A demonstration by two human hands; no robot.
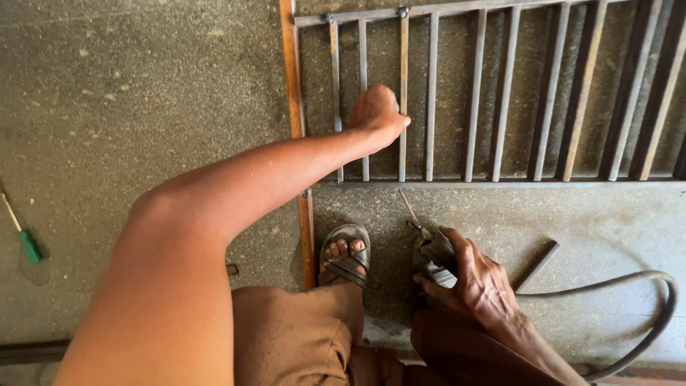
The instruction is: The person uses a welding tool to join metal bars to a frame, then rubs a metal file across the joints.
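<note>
Left hand [376, 114] is stretched forward over the metal grille [500, 93], which lies flat on the concrete floor [143, 107]. Its fingers are curled down around one of the upright bars near the grille's left end, knuckles up, thumb tip pointing right and touching the next bar over; it looks like a closed grip on the bar, though the fingertips are hidden beneath the hand. Right hand [477, 282] sits low and close to the body, clamped around a welding electrode holder [431, 256]; fingers wrap the holder's body, thumb lies along the top. A thin welding rod [408, 208] sticks out of the holder, angled up-left, tip just short of the grille's bottom rail. A thick grey cable [661, 300] runs from behind the right hand, loops out to the right and comes back toward the lower edge. A short dark metal bar [537, 266] lies on the floor just right of the right hand. Between the two hands, a sandalled foot [345, 255] rests on the floor next to an orange-rust steel strip [297, 129] that runs along the grille's left edge. Well left of the left arm, a green-handled screwdriver [25, 239] lies on the floor.
</note>
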